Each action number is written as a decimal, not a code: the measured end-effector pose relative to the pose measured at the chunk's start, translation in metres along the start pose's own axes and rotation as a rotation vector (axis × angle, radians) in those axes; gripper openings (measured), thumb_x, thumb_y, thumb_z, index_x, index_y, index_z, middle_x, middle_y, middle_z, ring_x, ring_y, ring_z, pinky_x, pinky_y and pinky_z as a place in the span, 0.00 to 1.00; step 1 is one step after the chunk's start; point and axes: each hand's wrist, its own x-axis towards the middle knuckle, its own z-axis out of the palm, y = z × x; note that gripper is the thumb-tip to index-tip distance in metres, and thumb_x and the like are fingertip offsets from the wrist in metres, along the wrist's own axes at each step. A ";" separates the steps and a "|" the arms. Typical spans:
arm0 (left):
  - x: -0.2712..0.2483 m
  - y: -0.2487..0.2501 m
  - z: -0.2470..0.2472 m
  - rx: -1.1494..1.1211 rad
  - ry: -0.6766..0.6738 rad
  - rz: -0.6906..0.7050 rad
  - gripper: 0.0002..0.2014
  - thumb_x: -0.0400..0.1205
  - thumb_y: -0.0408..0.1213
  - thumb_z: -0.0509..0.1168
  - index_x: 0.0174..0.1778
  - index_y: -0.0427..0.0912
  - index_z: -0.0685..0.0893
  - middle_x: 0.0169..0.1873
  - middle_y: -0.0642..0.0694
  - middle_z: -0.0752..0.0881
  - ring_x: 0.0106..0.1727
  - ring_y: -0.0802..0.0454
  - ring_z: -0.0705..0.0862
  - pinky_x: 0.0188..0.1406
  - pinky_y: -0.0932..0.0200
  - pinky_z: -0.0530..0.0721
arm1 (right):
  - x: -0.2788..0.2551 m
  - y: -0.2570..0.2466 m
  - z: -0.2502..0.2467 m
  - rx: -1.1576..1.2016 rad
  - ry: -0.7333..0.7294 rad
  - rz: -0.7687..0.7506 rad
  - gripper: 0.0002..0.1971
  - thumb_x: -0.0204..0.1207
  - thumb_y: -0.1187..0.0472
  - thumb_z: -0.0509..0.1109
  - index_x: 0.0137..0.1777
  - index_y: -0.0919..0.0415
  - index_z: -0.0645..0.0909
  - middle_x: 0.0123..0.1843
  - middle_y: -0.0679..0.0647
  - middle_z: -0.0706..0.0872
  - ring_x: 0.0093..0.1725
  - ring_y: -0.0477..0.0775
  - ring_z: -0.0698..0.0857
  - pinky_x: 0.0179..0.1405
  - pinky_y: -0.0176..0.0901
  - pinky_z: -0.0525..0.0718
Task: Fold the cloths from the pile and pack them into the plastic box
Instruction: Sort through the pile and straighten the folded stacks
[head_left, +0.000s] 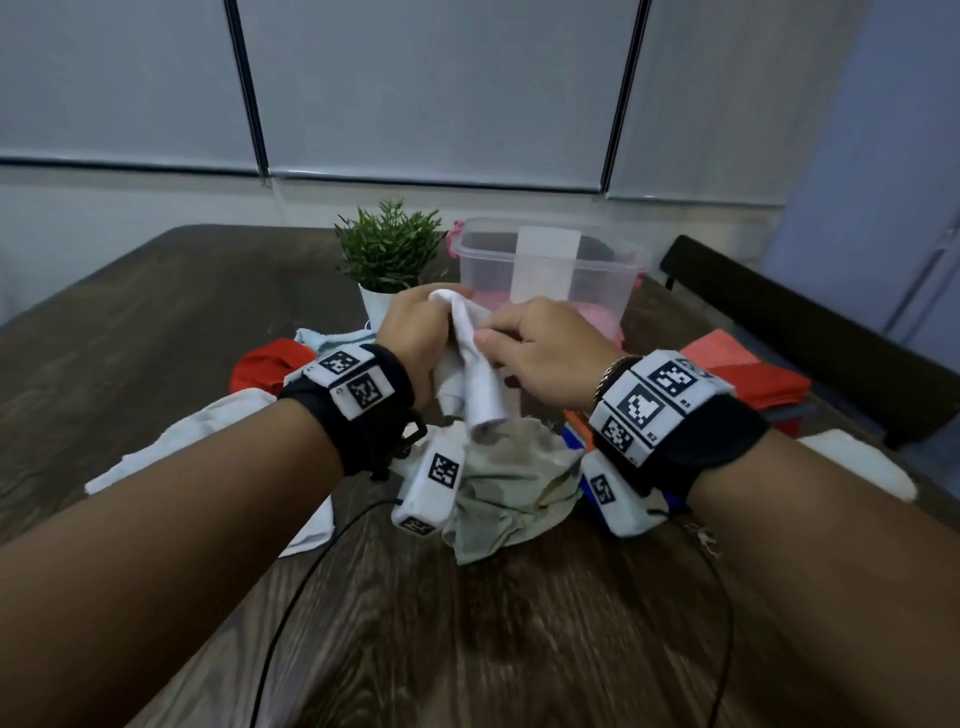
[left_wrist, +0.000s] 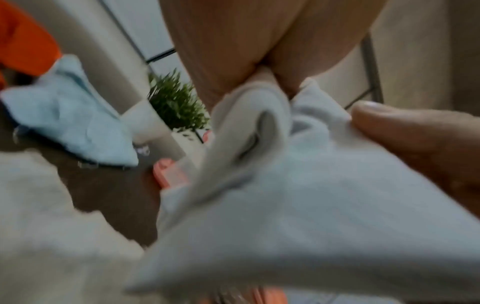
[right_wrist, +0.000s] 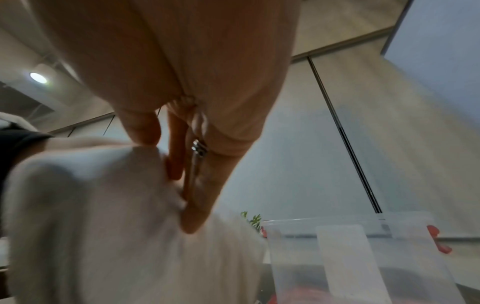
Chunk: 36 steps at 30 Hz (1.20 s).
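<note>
Forearms fill the near foreground of the head view. White cloth (head_left: 470, 364): bunched, long axis hanging roughly vertical, lifted over the pile (head_left: 511, 480) on the tabletop (head_left: 156, 291). Left hand (head_left: 415, 332) grips its upper end, fingers curled round; right hand (head_left: 540, 353) pinches its side, just beside the left. Box (head_left: 550, 270): open, straight beyond both hands, right hand nearer; pink item inside. 2 further notes: cloth's edges and corners hidden in the bunch; both wrist views blurred. Plant (head_left: 387, 249) left of box.
</note>
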 end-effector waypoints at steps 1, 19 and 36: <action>-0.003 0.002 0.002 -0.168 -0.106 -0.114 0.16 0.71 0.26 0.56 0.47 0.26 0.85 0.40 0.30 0.84 0.39 0.37 0.84 0.45 0.45 0.86 | -0.001 0.000 0.002 0.058 -0.013 0.013 0.13 0.85 0.58 0.64 0.42 0.52 0.88 0.37 0.50 0.85 0.39 0.51 0.82 0.43 0.45 0.78; 0.001 -0.005 0.055 -0.315 -0.273 -0.264 0.17 0.83 0.26 0.58 0.66 0.39 0.81 0.57 0.34 0.87 0.55 0.36 0.88 0.52 0.37 0.87 | -0.009 0.093 -0.050 0.457 0.409 0.480 0.09 0.83 0.58 0.69 0.61 0.56 0.80 0.57 0.53 0.87 0.54 0.55 0.88 0.57 0.54 0.87; 0.037 -0.075 0.068 1.150 -0.428 0.032 0.09 0.82 0.38 0.66 0.46 0.44 0.92 0.43 0.46 0.91 0.44 0.47 0.86 0.44 0.59 0.81 | -0.018 0.140 0.007 -0.428 -0.181 0.499 0.23 0.80 0.43 0.58 0.66 0.56 0.82 0.67 0.62 0.83 0.66 0.68 0.79 0.68 0.59 0.78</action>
